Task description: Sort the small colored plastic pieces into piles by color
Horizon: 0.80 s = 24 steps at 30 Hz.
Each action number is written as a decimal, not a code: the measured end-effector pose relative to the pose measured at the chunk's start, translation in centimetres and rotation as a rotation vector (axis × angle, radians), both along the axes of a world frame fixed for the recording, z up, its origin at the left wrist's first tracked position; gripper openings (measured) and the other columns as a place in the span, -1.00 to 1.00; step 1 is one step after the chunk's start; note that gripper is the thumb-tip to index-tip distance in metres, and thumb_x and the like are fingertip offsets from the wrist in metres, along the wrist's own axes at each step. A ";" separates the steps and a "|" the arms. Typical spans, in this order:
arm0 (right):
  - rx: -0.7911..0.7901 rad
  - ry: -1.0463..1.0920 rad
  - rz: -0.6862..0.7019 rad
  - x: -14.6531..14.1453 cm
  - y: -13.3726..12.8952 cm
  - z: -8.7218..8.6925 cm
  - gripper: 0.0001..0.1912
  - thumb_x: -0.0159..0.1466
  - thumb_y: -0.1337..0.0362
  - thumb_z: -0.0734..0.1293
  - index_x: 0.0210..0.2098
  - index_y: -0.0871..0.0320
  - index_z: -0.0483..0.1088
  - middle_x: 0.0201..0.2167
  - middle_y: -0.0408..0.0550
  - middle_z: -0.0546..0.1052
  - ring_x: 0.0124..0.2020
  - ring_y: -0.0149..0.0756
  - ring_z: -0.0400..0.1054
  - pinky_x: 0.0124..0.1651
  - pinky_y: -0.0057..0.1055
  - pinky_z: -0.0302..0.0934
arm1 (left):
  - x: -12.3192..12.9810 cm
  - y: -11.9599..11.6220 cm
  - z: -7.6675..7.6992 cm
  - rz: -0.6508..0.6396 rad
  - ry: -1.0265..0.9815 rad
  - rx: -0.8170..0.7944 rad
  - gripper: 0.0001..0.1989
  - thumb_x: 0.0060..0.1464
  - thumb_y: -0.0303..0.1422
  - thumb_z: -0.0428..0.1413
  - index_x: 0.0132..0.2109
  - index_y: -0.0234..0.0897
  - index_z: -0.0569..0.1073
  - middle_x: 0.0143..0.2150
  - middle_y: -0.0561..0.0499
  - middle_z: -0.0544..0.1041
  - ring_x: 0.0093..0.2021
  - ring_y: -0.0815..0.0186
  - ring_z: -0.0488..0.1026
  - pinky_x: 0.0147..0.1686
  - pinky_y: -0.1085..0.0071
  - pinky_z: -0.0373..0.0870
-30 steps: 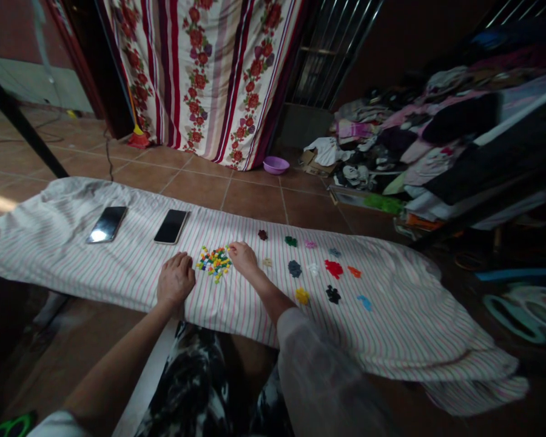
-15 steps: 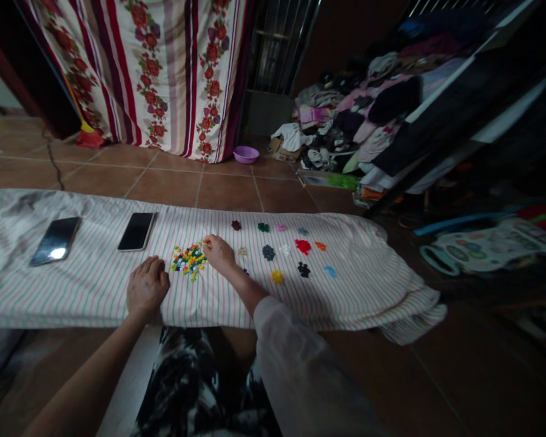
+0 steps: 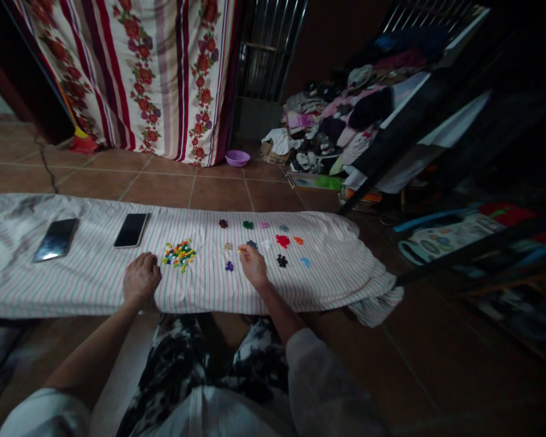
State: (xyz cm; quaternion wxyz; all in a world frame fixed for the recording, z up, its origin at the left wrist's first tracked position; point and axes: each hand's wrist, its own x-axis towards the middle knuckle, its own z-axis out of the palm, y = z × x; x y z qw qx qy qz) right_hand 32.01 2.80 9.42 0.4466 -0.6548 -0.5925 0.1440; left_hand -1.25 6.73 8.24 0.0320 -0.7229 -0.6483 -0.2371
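Observation:
My right hand (image 3: 253, 267) is pinched on a small yellow piece (image 3: 241, 249), over the cloth between the purple pile (image 3: 229, 266) and the black pile (image 3: 282, 261). It partly covers a dark grey pile (image 3: 252, 244). My left hand (image 3: 141, 278) rests on the cloth with its fingers loosely bent, nothing visible in it, left of a mixed heap of colourful pieces (image 3: 179, 255). Around my right hand lie small single-colour piles, among them beige (image 3: 228, 246), red (image 3: 283, 241) and light blue (image 3: 305, 261). The yellow pile is hidden by my hand.
A striped cloth (image 3: 95, 273) covers the long surface. Two phones, one dark (image 3: 56, 240) and one with a light edge (image 3: 131, 230), lie at the left. Beyond, on the tiled floor, are a purple basin (image 3: 237, 158) and heaped clothes (image 3: 327, 121).
My right hand has moved right, from the mixed heap to among the single-colour piles, uncovering the purple pile. The camera view has shifted slightly. My left hand stays on the cloth.

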 end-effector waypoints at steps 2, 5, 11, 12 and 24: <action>-0.004 -0.021 -0.045 1.9 -0.8 -0.2 -0.75 0.24 0.35 0.21 -0.18 0.07 0.48 -0.19 -0.06 0.59 -0.21 -0.27 0.48 -0.06 -0.31 0.36 | 0.0 0.0 -0.1 -0.001 0.004 -0.005 -0.66 0.12 -0.38 -0.09 -0.04 -0.32 0.46 0.10 -0.21 0.50 0.13 0.09 0.41 0.10 0.16 0.30; 0.013 -0.035 -0.090 4.2 -1.8 -0.7 -0.75 0.24 0.33 0.20 -0.21 0.08 0.50 -0.22 -0.04 0.60 -0.22 -0.25 0.49 -0.06 -0.29 0.37 | -0.1 0.0 0.0 -0.004 0.012 -0.011 -0.66 0.11 -0.37 -0.09 -0.04 -0.32 0.46 0.11 -0.22 0.49 0.14 0.07 0.40 0.11 0.15 0.30; 0.009 -0.047 -0.097 5.9 -2.9 -1.9 -0.71 0.26 0.28 0.16 -0.20 0.14 0.50 -0.22 0.04 0.59 -0.20 -0.20 0.48 -0.05 -0.27 0.36 | 0.0 0.0 0.1 -0.003 0.025 0.000 -0.64 0.14 -0.37 -0.10 -0.01 -0.35 0.46 0.11 -0.23 0.50 0.15 0.05 0.40 0.12 0.11 0.31; 0.000 -0.057 -0.094 5.9 -3.0 -2.1 -0.71 0.27 0.28 0.16 -0.20 0.15 0.50 -0.21 0.05 0.59 -0.19 -0.20 0.48 -0.05 -0.27 0.36 | 0.0 0.0 0.0 -0.003 0.027 0.006 -0.65 0.15 -0.37 -0.10 -0.02 -0.35 0.46 0.11 -0.23 0.50 0.15 0.05 0.40 0.12 0.11 0.32; 0.070 -0.144 -0.109 5.4 -3.8 -3.6 -0.66 0.31 0.36 0.10 -0.16 0.15 0.50 -0.16 0.05 0.59 -0.07 -0.21 0.44 0.08 -0.26 0.29 | -0.3 0.4 -0.1 -0.020 0.002 -0.003 -0.66 0.09 -0.35 -0.06 -0.03 -0.30 0.45 0.10 -0.22 0.49 0.15 0.04 0.40 0.14 0.06 0.33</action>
